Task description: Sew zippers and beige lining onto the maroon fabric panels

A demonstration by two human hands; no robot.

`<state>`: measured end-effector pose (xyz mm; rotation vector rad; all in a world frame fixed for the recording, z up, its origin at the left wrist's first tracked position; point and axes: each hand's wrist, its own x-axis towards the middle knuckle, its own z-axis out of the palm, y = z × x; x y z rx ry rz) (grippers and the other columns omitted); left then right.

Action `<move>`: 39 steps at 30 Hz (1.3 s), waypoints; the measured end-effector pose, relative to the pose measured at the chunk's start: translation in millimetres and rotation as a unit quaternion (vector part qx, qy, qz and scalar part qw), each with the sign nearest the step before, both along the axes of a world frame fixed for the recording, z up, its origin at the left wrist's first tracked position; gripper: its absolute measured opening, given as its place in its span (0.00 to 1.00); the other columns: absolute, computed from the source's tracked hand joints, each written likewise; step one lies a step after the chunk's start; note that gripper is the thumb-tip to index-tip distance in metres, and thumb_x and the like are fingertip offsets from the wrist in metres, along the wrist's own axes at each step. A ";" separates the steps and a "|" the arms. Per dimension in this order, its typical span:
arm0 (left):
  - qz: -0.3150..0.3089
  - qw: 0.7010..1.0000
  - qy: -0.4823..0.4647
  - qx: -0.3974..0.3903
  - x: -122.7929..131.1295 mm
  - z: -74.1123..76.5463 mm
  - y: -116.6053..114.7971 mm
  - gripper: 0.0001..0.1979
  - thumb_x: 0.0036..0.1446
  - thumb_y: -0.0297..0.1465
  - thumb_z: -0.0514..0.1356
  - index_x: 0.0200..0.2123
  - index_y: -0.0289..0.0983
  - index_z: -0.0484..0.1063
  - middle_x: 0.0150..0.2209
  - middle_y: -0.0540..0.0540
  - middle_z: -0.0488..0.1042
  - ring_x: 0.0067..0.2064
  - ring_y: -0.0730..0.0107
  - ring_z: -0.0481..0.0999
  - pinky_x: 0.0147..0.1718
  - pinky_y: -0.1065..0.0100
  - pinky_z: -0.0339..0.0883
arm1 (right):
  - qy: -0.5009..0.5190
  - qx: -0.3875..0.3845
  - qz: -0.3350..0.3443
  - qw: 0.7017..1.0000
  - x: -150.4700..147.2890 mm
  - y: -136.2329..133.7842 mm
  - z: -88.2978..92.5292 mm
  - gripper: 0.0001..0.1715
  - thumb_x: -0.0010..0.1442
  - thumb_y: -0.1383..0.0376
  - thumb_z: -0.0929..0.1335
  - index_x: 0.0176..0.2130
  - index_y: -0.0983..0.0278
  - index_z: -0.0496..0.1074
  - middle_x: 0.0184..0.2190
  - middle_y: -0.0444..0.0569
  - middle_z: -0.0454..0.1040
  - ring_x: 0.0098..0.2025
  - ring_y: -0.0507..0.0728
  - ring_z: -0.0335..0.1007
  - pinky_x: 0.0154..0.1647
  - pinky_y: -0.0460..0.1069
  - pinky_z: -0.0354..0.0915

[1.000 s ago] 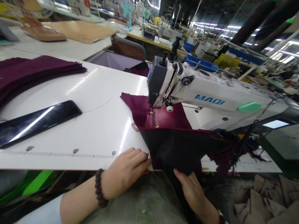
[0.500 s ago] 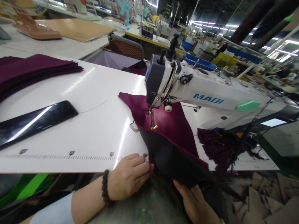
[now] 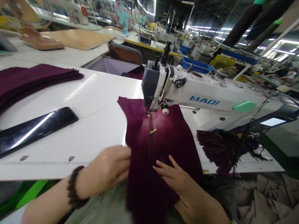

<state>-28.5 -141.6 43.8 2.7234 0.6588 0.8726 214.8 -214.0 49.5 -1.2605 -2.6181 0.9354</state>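
Note:
A maroon fabric panel (image 3: 168, 143) lies under the needle of the white sewing machine (image 3: 205, 96) and hangs over the table's front edge. A zipper with a gold pull (image 3: 153, 131) runs down the panel from the presser foot (image 3: 149, 115). At the panel's left edge, my left hand (image 3: 106, 169) is closed on the fabric, its fingertips partly hidden and slightly blurred. My right hand (image 3: 178, 182) rests on the panel right of the zipper line, fingers stretched and spread, holding nothing.
A black phone (image 3: 39, 129) lies on the white table (image 3: 98, 90), with a loose thread beside it. Stacked maroon panels (image 3: 37, 79) sit at the far left. More maroon pieces (image 3: 215, 147) lie under the machine arm; greyish-brown fabric (image 3: 268, 196) is at lower right.
The panel's folded-up front, which showed its black underside, now lies down, maroon side up. My left hand moved left to the panel's edge; my right hand came from beneath onto the top.

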 end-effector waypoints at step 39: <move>0.085 0.980 0.177 -0.016 41.1 -43.7 2.9 0.34 0.44 0.40 0.66 0.49 0.22 0.64 0.50 0.27 0.67 0.55 0.46 0.64 0.51 0.44 0.59 | 0.198 -0.095 -0.017 0.975 10.2 63.6 -4.9 0.13 0.63 0.67 0.60 0.38 0.65 0.72 0.39 0.47 0.73 0.44 0.50 0.68 0.50 0.47 0.61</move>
